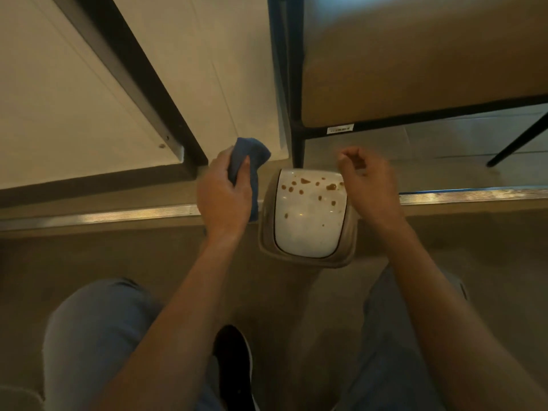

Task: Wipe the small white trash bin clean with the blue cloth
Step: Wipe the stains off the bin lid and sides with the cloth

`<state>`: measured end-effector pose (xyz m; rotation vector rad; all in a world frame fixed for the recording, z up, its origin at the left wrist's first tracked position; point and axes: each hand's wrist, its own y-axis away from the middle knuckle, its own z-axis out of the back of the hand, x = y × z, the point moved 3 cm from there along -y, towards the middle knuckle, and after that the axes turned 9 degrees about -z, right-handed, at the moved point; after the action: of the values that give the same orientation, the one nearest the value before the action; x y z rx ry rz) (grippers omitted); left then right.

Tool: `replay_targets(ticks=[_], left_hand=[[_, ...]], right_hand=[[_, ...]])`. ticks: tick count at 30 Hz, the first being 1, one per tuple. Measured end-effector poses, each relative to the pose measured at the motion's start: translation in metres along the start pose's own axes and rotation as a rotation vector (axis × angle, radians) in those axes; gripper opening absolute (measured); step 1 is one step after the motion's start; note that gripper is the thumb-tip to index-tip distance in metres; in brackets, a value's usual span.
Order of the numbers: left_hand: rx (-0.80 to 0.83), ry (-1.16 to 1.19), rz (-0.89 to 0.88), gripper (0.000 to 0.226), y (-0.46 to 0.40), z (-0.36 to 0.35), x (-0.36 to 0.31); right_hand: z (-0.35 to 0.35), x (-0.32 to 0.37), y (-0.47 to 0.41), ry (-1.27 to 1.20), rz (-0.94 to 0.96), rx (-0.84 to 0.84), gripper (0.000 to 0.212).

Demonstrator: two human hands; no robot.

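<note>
Presently, left hand [224,197] gripped cloth [249,157]; right hand [369,180] hung loosely curled, empty. Spotted bin [308,223] lid wanted steadying, then firm overlapping strokes.

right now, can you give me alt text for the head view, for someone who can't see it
Seen from above, a small white bin on the floor has brown spots across the far part of its lid. The left hand holds a blue cloth beside the bin, not touching it. The right hand hangs over the bin's right edge, fingers loosely curled, holding nothing.

White sticker [340,129] on black frame rail [415,117]: print too small and blurred, unreadable. No other text.
</note>
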<state>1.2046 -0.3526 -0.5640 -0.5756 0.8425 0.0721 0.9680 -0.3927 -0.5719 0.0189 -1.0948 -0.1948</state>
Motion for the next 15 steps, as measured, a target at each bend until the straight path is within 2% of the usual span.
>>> replay_targets(ticks=[6, 15], left_hand=[[0.127, -0.215, -0.082, 0.036, 0.002, -0.033, 0.016], [0.226, -0.056, 0.169, 0.041, 0.044, -0.055, 0.028]], right_hand=[[-0.020, -0.028, -0.015, 0.109, 0.030, 0.064, 0.027], [-0.039, -0.057, -0.014, -0.041, 0.023, 0.070, 0.026]])
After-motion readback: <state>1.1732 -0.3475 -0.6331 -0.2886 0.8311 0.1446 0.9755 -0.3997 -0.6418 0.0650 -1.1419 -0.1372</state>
